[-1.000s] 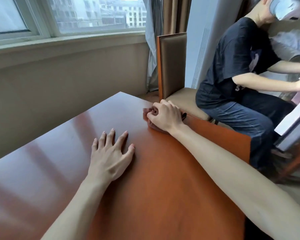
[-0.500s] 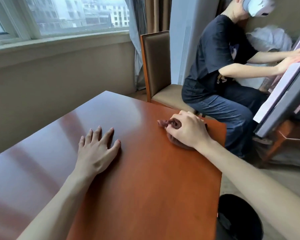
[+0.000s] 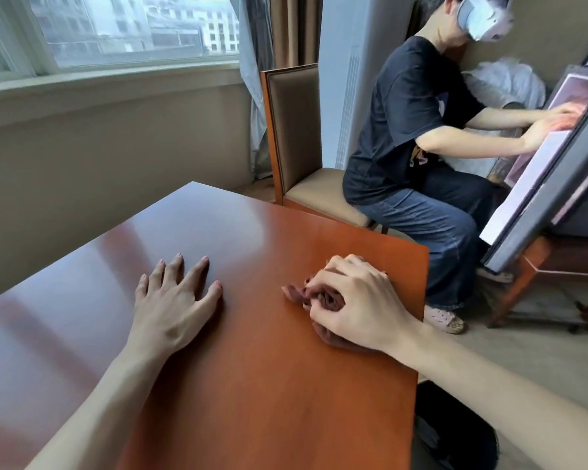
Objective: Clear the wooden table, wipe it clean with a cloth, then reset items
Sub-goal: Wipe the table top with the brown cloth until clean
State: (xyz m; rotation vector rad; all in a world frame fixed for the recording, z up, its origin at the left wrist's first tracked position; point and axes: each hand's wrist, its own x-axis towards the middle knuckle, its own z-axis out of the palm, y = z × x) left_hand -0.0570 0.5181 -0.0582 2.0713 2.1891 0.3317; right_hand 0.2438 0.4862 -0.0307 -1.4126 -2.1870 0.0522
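Observation:
The glossy reddish wooden table [image 3: 252, 385] fills the lower left of the head view. My right hand [image 3: 357, 303] presses a crumpled brown cloth [image 3: 323, 298] onto the tabletop close to its right edge; the fingers are curled around the cloth and most of it is hidden under the palm. My left hand [image 3: 175, 300] lies flat on the table to the left of the cloth, fingers spread, holding nothing.
A tan upholstered chair [image 3: 296, 137] stands just beyond the table's far edge. A seated person [image 3: 414, 130] in a dark shirt works at a slanted board [image 3: 550, 184] on the right. A black bin [image 3: 452, 432] sits on the floor by the table's right edge.
My right hand has dragged the cloth from the far edge of the table toward me along the right side. My left hand has stayed flat in place.

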